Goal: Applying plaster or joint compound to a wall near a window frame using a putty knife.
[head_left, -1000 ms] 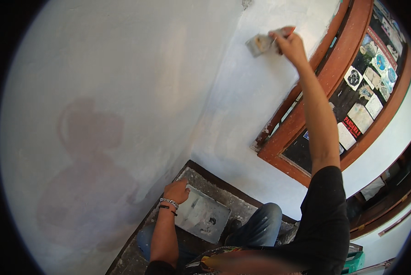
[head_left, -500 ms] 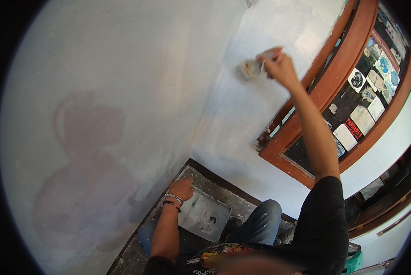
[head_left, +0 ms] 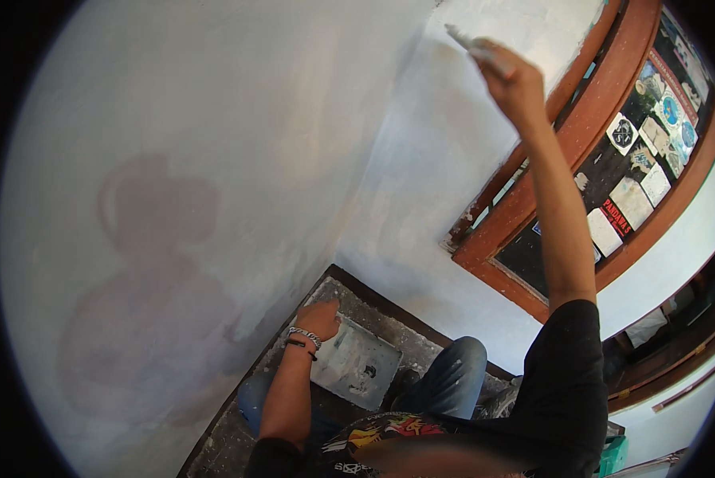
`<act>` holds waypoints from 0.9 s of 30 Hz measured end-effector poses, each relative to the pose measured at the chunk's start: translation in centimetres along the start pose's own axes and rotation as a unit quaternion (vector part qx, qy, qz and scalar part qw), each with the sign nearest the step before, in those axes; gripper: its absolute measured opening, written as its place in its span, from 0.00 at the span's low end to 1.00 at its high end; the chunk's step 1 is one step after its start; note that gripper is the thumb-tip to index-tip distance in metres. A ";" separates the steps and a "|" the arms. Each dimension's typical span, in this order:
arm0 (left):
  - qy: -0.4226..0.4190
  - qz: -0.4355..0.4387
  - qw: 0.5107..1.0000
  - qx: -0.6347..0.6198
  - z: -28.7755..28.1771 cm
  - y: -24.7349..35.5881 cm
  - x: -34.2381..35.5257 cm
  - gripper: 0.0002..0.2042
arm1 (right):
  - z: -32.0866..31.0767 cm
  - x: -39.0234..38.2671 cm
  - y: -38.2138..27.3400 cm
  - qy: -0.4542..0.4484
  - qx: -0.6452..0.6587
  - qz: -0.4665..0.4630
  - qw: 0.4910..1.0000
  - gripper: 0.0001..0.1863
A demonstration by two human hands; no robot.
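Observation:
Raised high at the upper right, my right hand [head_left: 518, 86] is closed around a paintbrush [head_left: 463, 38]. The brush is seen almost edge-on, its bristle end pointing up and left against the white wall [head_left: 429, 151], near the corner with the greyer wall. It is hard to tell whether the bristles touch the surface. Down low, my left hand [head_left: 319, 320] is curled over the upper left edge of a grey paint tray [head_left: 343, 371], which is smeared with pale paint and has a dark patch. The tray stands in front of my bent knees.
A brown wooden window frame [head_left: 485, 253] borders the white wall on the right, its dark pane covered with stickers [head_left: 630, 203]. Paint-spattered ledge [head_left: 389, 323] runs along the wall's foot. My shadow falls on the left wall [head_left: 238, 103]. A green crate [head_left: 614, 456] sits at lower right.
My right hand has moved up and slightly right with the paintbrush, which has turned from showing its flat side to its narrow edge. My left hand stays at the tray.

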State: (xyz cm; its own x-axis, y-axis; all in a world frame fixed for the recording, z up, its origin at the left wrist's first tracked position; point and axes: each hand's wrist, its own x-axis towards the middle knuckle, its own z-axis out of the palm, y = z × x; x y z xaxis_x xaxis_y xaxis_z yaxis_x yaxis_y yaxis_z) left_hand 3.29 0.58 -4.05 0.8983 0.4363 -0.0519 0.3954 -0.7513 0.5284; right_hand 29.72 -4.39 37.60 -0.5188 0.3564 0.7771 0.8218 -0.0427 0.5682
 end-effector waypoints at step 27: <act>-0.008 0.009 1.000 0.016 0.0 2.3 -3.1 0.13 | 6.1 -0.6 -2.6 0.056 -0.034 0.191 0.979 0.09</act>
State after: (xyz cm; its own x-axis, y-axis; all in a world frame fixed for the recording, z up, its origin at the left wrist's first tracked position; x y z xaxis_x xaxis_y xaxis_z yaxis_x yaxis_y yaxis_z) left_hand 1.47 -2.49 -2.62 0.9078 0.4156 -0.0565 0.3856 -0.7739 0.5025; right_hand 29.31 1.23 34.00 -0.2023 0.1983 0.9590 0.9452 -0.2168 0.2442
